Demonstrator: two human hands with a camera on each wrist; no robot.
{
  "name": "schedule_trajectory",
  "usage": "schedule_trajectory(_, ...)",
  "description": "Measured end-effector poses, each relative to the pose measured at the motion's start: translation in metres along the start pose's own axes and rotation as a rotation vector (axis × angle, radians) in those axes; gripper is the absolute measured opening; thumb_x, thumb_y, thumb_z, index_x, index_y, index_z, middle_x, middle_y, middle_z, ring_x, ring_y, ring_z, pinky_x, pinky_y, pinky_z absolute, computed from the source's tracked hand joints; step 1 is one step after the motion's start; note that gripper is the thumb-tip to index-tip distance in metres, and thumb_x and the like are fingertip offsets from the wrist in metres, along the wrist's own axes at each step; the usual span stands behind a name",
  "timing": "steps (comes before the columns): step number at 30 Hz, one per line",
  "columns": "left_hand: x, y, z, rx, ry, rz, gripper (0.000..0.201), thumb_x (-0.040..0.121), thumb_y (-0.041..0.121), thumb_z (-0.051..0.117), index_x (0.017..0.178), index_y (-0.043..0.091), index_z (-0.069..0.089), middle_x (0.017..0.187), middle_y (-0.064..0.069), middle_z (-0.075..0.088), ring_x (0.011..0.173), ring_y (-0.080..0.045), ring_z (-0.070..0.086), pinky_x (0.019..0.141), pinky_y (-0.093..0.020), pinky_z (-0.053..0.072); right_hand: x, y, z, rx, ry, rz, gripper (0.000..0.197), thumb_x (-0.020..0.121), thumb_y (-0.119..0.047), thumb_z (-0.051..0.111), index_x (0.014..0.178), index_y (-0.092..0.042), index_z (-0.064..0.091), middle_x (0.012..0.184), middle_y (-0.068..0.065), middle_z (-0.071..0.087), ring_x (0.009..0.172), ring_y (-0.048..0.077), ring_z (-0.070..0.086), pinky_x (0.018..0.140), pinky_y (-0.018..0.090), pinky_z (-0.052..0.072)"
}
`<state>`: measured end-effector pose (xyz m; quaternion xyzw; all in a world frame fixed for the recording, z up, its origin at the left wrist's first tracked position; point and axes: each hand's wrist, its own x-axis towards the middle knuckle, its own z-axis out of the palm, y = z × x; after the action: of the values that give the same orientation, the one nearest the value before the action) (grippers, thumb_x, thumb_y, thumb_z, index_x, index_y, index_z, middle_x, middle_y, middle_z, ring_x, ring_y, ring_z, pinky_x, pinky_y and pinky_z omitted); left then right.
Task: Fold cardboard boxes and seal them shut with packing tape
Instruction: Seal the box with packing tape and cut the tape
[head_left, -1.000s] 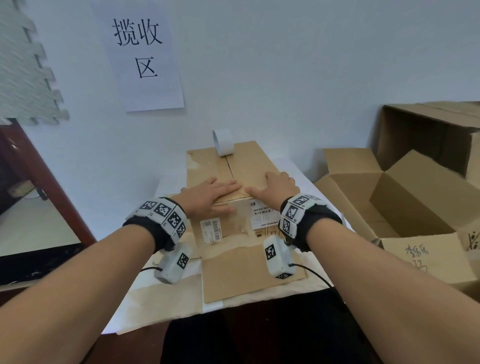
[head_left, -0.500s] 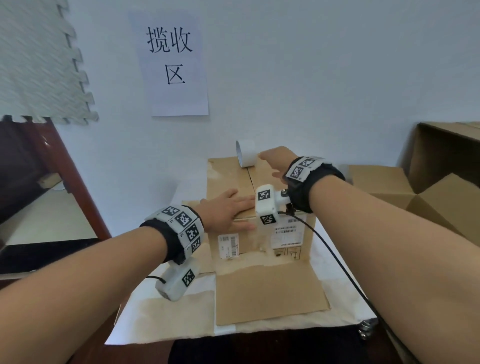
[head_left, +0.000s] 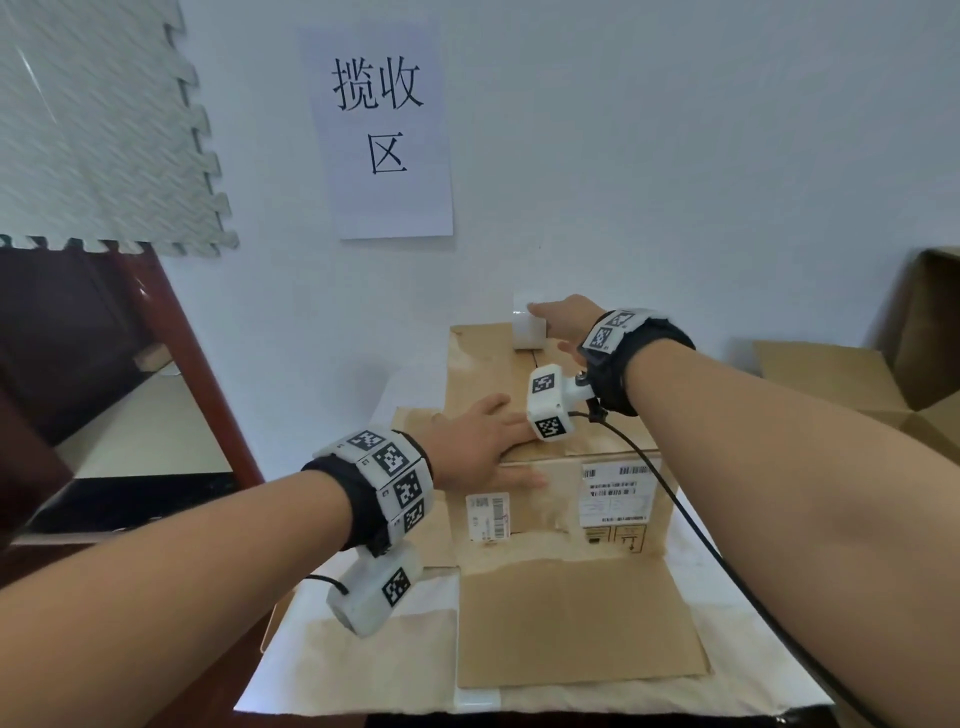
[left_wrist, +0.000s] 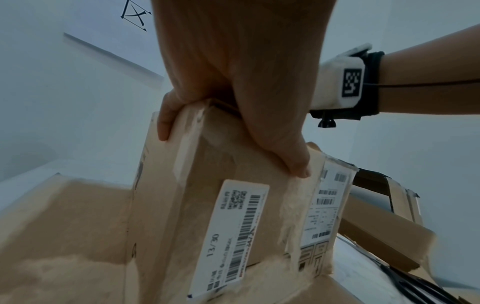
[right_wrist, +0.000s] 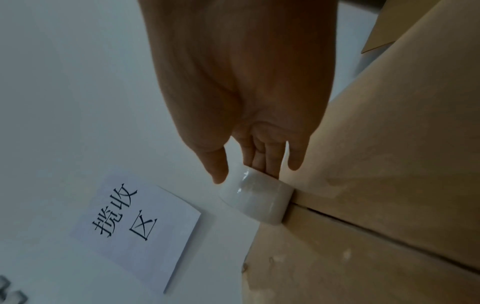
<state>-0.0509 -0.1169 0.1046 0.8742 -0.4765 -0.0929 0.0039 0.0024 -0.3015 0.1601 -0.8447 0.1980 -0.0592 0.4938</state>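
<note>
A brown cardboard box (head_left: 550, 499) (left_wrist: 233, 185) with shipping labels stands on the white table, its two top flaps folded shut and meeting at a centre seam. My left hand (head_left: 483, 441) (left_wrist: 233, 86) presses flat on the top near the front edge, with its thumb lying down the front face. A roll of clear packing tape (head_left: 527, 332) (right_wrist: 259, 197) stands on the far end of the box top, over the seam. My right hand (head_left: 563, 319) (right_wrist: 244, 144) reaches out to it, straight fingers touching the roll and thumb beside it.
A loose cardboard flap (head_left: 571, 623) lies flat on the table (head_left: 363, 670) in front of the box. Open cardboard boxes (head_left: 831, 374) sit to the right. A paper sign (head_left: 384, 130) hangs on the wall behind. A dark wooden frame (head_left: 182, 364) stands at the left. The wrist camera cable (head_left: 675, 509) trails across the box.
My right hand has left the front of the box top and moved away from me to the tape roll at the far end. My left hand has stayed pressing on the flaps.
</note>
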Motion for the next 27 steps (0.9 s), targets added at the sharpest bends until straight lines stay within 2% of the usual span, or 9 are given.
schedule_trajectory(3, -0.002, 0.005, -0.004, -0.001, -0.001, 0.017, 0.060, 0.096, 0.056, 0.042, 0.151, 0.037, 0.026, 0.159, 0.012, 0.022, 0.148, -0.024, 0.000, 0.117, -0.039, 0.009, 0.015, 0.012, 0.002, 0.034, 0.018, 0.008, 0.044, 0.091, -0.034, 0.058, 0.119, 0.000, 0.055, 0.122, 0.016, 0.059, 0.117, 0.031, 0.055, 0.103, 0.042, 0.044)
schedule_trajectory(5, -0.002, 0.007, -0.006, 0.003, 0.006, 0.025, 0.059, 0.097, 0.052, 0.043, 0.151, 0.034, 0.027, 0.159, 0.010, 0.022, 0.147, -0.021, 0.003, 0.113, -0.029, 0.003, 0.014, 0.016, -0.002, 0.031, 0.007, 0.008, 0.019, 0.092, -0.030, 0.056, 0.090, -0.011, 0.058, 0.110, 0.011, 0.058, 0.110, 0.027, 0.057, 0.102, 0.043, 0.045)
schedule_trajectory(7, 0.000, 0.004, -0.004, -0.019, -0.003, 0.009, 0.061, 0.095, 0.057, 0.043, 0.150, 0.037, 0.026, 0.159, 0.014, 0.021, 0.148, -0.024, 0.001, 0.119, -0.040, 0.006, 0.009, 0.020, -0.006, 0.068, 0.001, -0.013, 0.020, 0.092, -0.025, 0.055, 0.073, -0.022, 0.048, 0.106, 0.008, 0.054, 0.104, 0.024, 0.056, 0.101, 0.043, 0.046)
schedule_trajectory(10, 0.004, -0.003, 0.002, -0.029, -0.013, -0.008, 0.065, 0.090, 0.066, 0.042, 0.148, 0.044, 0.025, 0.158, 0.020, 0.020, 0.148, -0.027, 0.000, 0.115, -0.058, 0.019, 0.003, 0.026, -0.008, 0.119, -0.054, -0.014, 0.013, 0.090, -0.019, 0.055, 0.078, -0.022, 0.051, 0.113, 0.011, 0.056, 0.114, 0.029, 0.058, 0.097, 0.042, 0.050)
schedule_trajectory(14, 0.004, 0.000, -0.001, -0.016, 0.005, 0.001, 0.065, 0.092, 0.061, 0.044, 0.150, 0.039, 0.024, 0.159, 0.016, 0.021, 0.148, -0.025, 0.001, 0.119, -0.051, 0.012, -0.007, 0.031, -0.008, 0.218, -0.091, -0.033, 0.010, 0.088, -0.019, 0.053, 0.097, -0.015, 0.054, 0.122, 0.015, 0.057, 0.110, 0.028, 0.060, 0.089, 0.038, 0.055)
schedule_trajectory(17, 0.003, 0.002, -0.002, -0.011, -0.004, -0.036, 0.067, 0.093, 0.057, 0.046, 0.152, 0.039, 0.018, 0.159, 0.019, 0.018, 0.149, -0.025, 0.000, 0.114, -0.058, 0.021, -0.022, 0.035, -0.006, 0.245, -0.109, -0.036, 0.012, 0.083, -0.022, 0.056, 0.095, -0.018, 0.055, 0.120, 0.013, 0.056, 0.108, 0.027, 0.059, 0.092, 0.040, 0.054)
schedule_trajectory(22, -0.001, 0.007, -0.003, -0.013, -0.013, -0.048, 0.065, 0.094, 0.051, 0.048, 0.151, 0.040, 0.018, 0.158, 0.022, 0.017, 0.149, -0.024, 0.000, 0.112, -0.060, 0.023, -0.015, 0.046, -0.005, 0.223, -0.115, -0.022, 0.029, 0.071, -0.046, 0.059, 0.091, -0.024, 0.059, 0.121, 0.013, 0.060, 0.116, 0.032, 0.058, 0.099, 0.049, 0.047)
schedule_trajectory(25, -0.002, 0.010, -0.004, 0.026, -0.002, -0.046, 0.064, 0.096, 0.047, 0.049, 0.152, 0.038, 0.019, 0.159, 0.019, 0.018, 0.149, -0.024, 0.000, 0.111, -0.055, 0.024, -0.044, 0.032, -0.004, 0.280, -0.064, -0.043, 0.025, 0.082, -0.036, 0.061, 0.094, -0.015, 0.060, 0.111, 0.016, 0.062, 0.103, 0.033, 0.062, 0.096, 0.044, 0.049)
schedule_trajectory(27, -0.002, 0.008, -0.002, 0.030, 0.003, -0.046, 0.064, 0.095, 0.048, 0.049, 0.151, 0.038, 0.020, 0.158, 0.018, 0.021, 0.149, -0.024, 0.000, 0.112, -0.057, 0.024, -0.056, 0.027, -0.003, 0.328, -0.017, -0.026, 0.030, 0.089, -0.024, 0.057, 0.108, 0.000, 0.060, 0.098, 0.014, 0.056, 0.090, 0.028, 0.056, 0.090, 0.043, 0.049)
